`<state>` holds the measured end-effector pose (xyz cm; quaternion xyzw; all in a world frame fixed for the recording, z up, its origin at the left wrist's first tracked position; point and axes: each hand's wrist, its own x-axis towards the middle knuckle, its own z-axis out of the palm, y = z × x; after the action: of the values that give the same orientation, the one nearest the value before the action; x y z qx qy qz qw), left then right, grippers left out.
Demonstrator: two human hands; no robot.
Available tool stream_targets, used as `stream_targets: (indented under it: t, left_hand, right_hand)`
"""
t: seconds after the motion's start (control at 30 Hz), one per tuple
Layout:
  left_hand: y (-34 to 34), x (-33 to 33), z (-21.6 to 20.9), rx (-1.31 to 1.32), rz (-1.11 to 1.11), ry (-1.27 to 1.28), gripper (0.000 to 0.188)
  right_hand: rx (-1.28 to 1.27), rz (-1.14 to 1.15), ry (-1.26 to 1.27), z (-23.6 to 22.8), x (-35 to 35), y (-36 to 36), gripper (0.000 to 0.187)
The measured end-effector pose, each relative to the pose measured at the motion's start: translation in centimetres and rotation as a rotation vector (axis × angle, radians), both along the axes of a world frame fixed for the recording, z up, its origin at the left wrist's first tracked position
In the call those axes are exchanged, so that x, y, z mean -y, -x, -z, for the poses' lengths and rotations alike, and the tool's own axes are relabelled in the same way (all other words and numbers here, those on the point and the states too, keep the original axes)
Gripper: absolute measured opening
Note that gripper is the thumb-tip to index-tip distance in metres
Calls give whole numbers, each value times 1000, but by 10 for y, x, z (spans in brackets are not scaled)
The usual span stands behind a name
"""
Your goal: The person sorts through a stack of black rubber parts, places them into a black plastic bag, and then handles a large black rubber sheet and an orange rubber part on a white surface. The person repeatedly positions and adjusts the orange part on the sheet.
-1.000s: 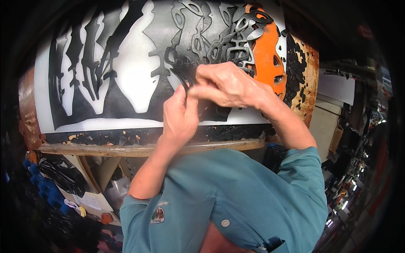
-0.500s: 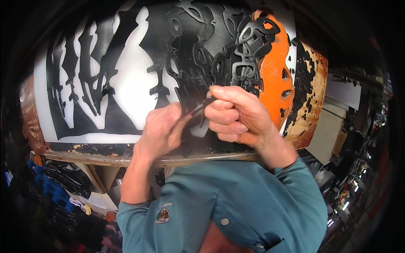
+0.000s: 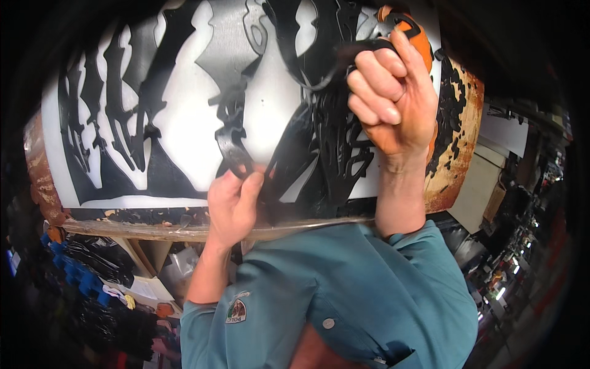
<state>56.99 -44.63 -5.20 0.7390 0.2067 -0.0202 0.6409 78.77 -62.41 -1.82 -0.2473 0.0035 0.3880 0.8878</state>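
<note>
A thin black sheet (image 3: 170, 175) full of cut-out shapes lies over a white board (image 3: 187, 117). My left hand (image 3: 232, 206) is closed at the near edge, pinching a strip of the sheet between thumb and fingers. Farther away and to the right, my right hand (image 3: 393, 101) is closed in a fist on another part of the black sheet, raised above the board. Between both hands the cut sheet hangs in twisted, partly blurred strips. Behind my right hand an orange panel (image 3: 421, 46) shows only in part, with a dark loop of the sheet across it.
Small black scraps (image 3: 453, 92) are scattered on the worn brown surface right of the board. A wooden edge (image 3: 141, 231) runs along the near side. Blue foam-like pieces (image 3: 77, 273) and black plastic lie lower left, and a pale box (image 3: 473, 184) stands at right.
My right hand has moved up and to the right, lifting and drawing the black sheet over the orange panel. More white board shows in the middle. My left hand stays near the front edge.
</note>
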Motion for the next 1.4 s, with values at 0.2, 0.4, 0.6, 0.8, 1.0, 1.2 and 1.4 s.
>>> stream_targets:
  t: [0.2,0.4,0.6,0.8,1.0,1.2,1.4]
  left_hand:
    - [4,21,1,46,-73,340,18]
    - [3,23,5,74,-75,257,21]
    - [0,25,8,108,-105,199,24]
    - [-1,29,2,70,-106,5,16]
    - [6,32,-2,102,-112,-120,11]
    - [16,26,2,203,-108,-227,10]
    - [25,23,5,296,-100,-240,18]
  right_hand:
    - [1448,-252,886,-3,11,60,52]
    - [1714,-263,981,15,5,77,40]
    - [1509,-187,930,22,1,75,22]
    - [932,-103,918,24,-14,75,39]
    - [519,-111,759,18,-20,75,44]
    - [249,-80,685,5,-32,75,42]
    - [86,-53,500,-13,-35,68,36]
